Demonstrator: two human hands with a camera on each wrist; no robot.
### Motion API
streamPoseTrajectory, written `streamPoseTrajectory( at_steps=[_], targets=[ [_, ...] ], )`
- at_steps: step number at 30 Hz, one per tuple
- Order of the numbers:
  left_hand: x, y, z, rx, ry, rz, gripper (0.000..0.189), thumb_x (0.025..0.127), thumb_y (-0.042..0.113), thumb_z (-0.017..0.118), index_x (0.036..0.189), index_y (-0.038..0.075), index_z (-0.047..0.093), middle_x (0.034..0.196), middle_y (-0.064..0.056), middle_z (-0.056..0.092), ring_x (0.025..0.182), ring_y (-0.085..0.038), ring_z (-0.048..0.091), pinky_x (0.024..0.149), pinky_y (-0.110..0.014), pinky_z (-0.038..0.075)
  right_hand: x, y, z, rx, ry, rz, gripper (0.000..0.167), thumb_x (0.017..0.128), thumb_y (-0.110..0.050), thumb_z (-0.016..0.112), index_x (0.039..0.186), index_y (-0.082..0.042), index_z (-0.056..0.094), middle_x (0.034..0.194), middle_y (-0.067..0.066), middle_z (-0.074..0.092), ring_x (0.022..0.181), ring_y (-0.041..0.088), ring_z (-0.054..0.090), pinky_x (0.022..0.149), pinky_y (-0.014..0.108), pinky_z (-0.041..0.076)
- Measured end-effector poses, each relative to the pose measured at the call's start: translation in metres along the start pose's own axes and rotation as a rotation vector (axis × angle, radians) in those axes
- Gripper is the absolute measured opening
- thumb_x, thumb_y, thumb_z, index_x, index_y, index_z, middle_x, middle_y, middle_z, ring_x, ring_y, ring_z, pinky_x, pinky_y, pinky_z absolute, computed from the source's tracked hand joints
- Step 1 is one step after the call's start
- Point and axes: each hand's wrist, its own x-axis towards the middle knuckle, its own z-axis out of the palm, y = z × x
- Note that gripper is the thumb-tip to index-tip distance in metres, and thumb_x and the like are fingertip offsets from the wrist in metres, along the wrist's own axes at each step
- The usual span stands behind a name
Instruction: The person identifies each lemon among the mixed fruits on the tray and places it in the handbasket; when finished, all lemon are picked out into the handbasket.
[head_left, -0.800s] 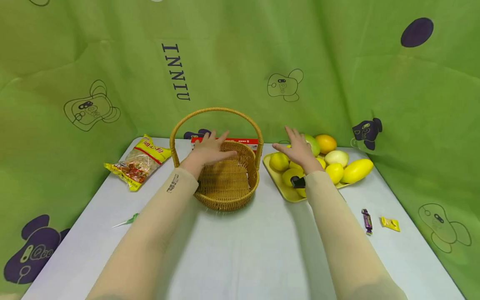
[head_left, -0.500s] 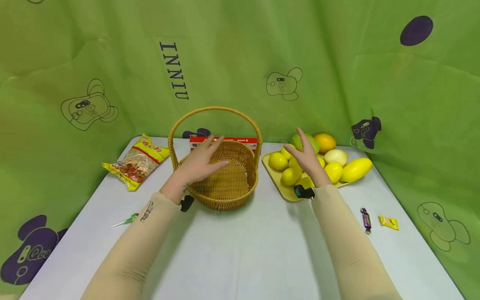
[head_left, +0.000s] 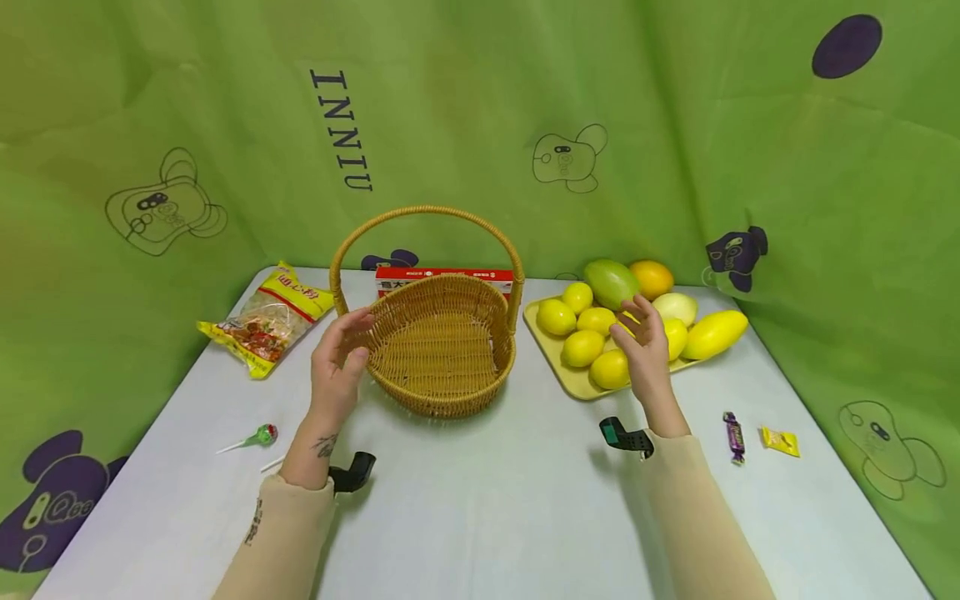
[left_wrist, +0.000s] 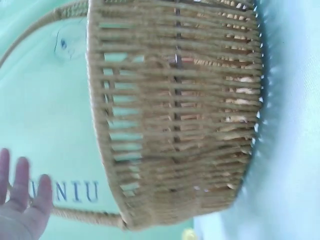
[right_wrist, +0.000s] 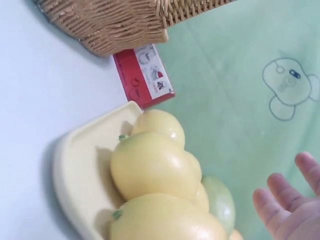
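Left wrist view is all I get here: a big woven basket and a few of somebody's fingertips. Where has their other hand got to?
Observer: In the head view, the right hand shows in front of a tray of yellow fruit, with nothing in its grasp.

Visitor: Oh, nice! I only see this near side of the weaving. What's hidden on the far side?

Observer: A red-and-white box sits behind the basket, partly covered by it.
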Motion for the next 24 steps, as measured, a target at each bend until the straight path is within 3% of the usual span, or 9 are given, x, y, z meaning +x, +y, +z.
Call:
streamPoseTrajectory(
  at_steps=[4,8,10,16,20,24],
  targets=[
    [0.001,-0.012,-0.005,-0.119,0.223,0.018,0.035,0.086,0.009,0.051,0.111,-0.015,0.054,0.101,0.001,0.062,0.094,-0.011,0.056,0.082,-0.022,0.045,-0.013,0.006,-0.006,0.108,0.069,-0.036,0.049,0.091,0.000,0.053,0.135,-0.011,0.036,0.124,0.006,0.046,0.120,0.028,0.041,0.089,0.016,0.043],
    [0.007,-0.028,-0.011,-0.142,0.365,-0.071,0.026,0.085,0.004,0.051,0.108,-0.005,0.060,0.099,0.002,0.062,0.092,-0.010,0.054,0.079,-0.021,0.043,-0.022,0.013,-0.015,0.161,0.106,-0.059,0.044,0.089,0.004,0.053,0.128,-0.013,0.043,0.119,0.008,0.050,0.113,0.025,0.047,0.086,0.016,0.046],
    [0.010,-0.035,-0.015,-0.101,0.380,-0.147,0.026,0.085,0.004,0.052,0.110,0.002,0.061,0.102,0.004,0.060,0.094,-0.008,0.053,0.081,-0.021,0.040,-0.025,0.016,-0.020,0.187,0.116,-0.068,0.043,0.088,0.007,0.054,0.125,-0.013,0.047,0.117,0.007,0.052,0.112,0.026,0.048,0.085,0.016,0.046],
    [0.018,-0.049,-0.023,0.032,0.305,-0.315,0.035,0.088,0.006,0.054,0.122,-0.002,0.053,0.107,0.008,0.055,0.101,-0.007,0.050,0.087,-0.022,0.037,-0.028,0.024,-0.031,0.247,0.155,-0.107,0.043,0.085,0.012,0.055,0.125,-0.003,0.048,0.114,0.010,0.056,0.107,0.027,0.051,0.081,0.018,0.049],
    [0.024,-0.055,-0.027,0.028,0.285,-0.371,0.035,0.091,0.010,0.053,0.125,0.001,0.052,0.105,0.011,0.054,0.100,-0.006,0.050,0.086,-0.020,0.038,-0.027,0.029,-0.033,0.265,0.184,-0.119,0.042,0.083,0.013,0.056,0.122,-0.003,0.050,0.111,0.009,0.059,0.103,0.025,0.054,0.078,0.018,0.050],
    [0.029,-0.059,-0.026,-0.020,0.321,-0.417,0.026,0.092,0.010,0.052,0.117,0.011,0.057,0.101,0.009,0.055,0.095,-0.005,0.050,0.079,-0.019,0.040,-0.026,0.035,-0.036,0.246,0.210,-0.113,0.045,0.082,0.015,0.057,0.123,-0.001,0.048,0.110,0.009,0.058,0.104,0.026,0.053,0.078,0.018,0.050]
  ],
)
